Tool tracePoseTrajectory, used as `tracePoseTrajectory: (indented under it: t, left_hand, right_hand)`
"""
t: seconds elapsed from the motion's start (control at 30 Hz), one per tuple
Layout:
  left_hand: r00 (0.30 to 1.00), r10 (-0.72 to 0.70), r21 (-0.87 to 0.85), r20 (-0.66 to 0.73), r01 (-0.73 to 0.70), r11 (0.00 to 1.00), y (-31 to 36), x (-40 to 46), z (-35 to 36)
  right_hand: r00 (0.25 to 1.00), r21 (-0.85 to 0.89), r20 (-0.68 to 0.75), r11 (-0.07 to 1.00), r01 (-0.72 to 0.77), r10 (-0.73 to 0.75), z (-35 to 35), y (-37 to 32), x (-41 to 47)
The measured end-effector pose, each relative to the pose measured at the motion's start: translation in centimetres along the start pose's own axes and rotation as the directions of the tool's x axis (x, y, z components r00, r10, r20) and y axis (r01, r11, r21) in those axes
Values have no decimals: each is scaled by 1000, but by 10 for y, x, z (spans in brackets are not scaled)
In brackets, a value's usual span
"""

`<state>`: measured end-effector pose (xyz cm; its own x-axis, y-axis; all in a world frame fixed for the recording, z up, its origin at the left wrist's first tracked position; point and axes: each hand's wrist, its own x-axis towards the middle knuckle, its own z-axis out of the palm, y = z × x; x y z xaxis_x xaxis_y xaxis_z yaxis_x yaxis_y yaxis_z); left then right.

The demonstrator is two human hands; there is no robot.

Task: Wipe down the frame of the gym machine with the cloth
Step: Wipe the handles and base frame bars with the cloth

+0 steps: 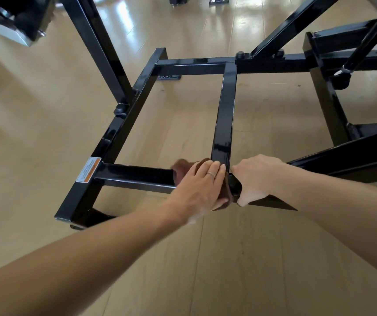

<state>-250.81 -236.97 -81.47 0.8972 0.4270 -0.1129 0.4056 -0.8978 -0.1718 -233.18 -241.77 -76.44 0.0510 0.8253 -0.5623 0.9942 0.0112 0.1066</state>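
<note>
Down low, a glossy black frame (225, 115) of a gym machine sits on a pale wood-plank floor (240, 258) that shows streaks of reflected light farther back. At the left, a long side rail runs from the near corner away toward the back, and a white and orange warning sticker (88, 169) is stuck on it near the front corner. A slanted post rises from this rail partway along. From the sticker a front crossbar runs right, and a middle bar runs from it back to a rear crossbar.

The left hand (200, 190) lies on the front crossbar just left of where the middle bar joins it. Its grip is spread flat, fingers straight and close together, pressing a brown cloth (184, 167) onto the top of the bar. The cloth is bunched under the palm, showing past the fingers at the far side and under the thumb at the near side. A ring (211, 174) sits on one finger.

Just beside it, almost touching fingertip to knuckle, the right hand (256, 179) holds the same crossbar at the joint; its grip is wrapped round the bar, fingers curled over the top and thumb below.

To the right, heavier black beams and a slanted strut rise out of view. More dark equipment stands at the upper left and along the far edge of the room.
</note>
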Motion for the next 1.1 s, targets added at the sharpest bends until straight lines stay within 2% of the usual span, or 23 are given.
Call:
tracePoseTrajectory:
  t: [0.1, 0.17, 0.2, 0.27, 0.33, 0.4, 0.53, 0.63, 0.67, 0.73, 0.8, 0.83, 0.87, 0.97, 1.07, 1.1]
  left_hand:
    - [999, 27, -5, -41, -27, 1000, -7, -2, 2]
    - [995, 96, 2, -40, -96, 995, -35, -20, 8]
    - [997, 82, 13, -10, -82, 997, -55, -32, 12]
    - [995, -7, 59, 101, 1, 998, -101, -56, 20]
    - [959, -192, 54, 210, 185, 981, -150, -83, 26]
    - [914, -332, 12, 234, 339, 941, -178, -100, 30]
    - [909, -361, -76, 208, 383, 921, -165, -94, 35]
    - [936, -298, -77, 186, 317, 945, -153, -87, 28]
    - [951, -252, -75, 178, 269, 960, -145, -83, 24]
    - [977, -140, -105, 162, 158, 982, -115, -67, 14]
    - [996, 0, -167, 94, 16, 986, -74, -41, 9]
    - [997, 54, -173, 51, -45, 984, -58, -29, 8]
    - [996, 80, -167, 25, -74, 983, -48, -20, 6]
    - [999, 44, -208, 15, -40, 977, -63, -18, 8]
    - [989, -134, -244, 55, 144, 959, -95, -37, 18]
    - [978, -192, -246, 79, 206, 947, -105, -46, 23]
  right_hand:
    - [1000, -34, -18, 999, -18, 17, 2, -1, -2]
    - [999, -48, -28, 998, -36, 35, 4, -1, -6]
    - [999, -56, -35, 998, -39, 37, 5, -2, -6]
    - [998, -70, -44, 997, -43, 40, 6, -1, -8]
    - [998, -64, -40, 997, -42, 39, 6, -2, -8]
    - [999, -54, -16, 998, -36, 35, 3, -3, -7]
    - [994, 7, 102, 999, -39, 38, -7, -4, -7]
    - [995, 79, 99, 996, -38, 31, -18, -8, -3]
    - [999, 87, 49, 996, -19, 15, -25, -11, -3]
    - [989, -15, -141, 999, 36, -38, -35, -20, 1]
    - [941, -127, -318, 989, 78, -115, -37, -37, 8]
    - [926, -143, -342, 983, 118, -161, -36, -46, 13]
    - [924, -105, -324, 979, 177, -202, -33, -55, 17]
    - [933, 181, -271, 940, 289, -235, -23, -64, 28]
    - [943, 349, -270, 893, 285, -196, -11, -50, 30]
    - [951, 338, -246, 903, 265, -187, -5, -47, 29]
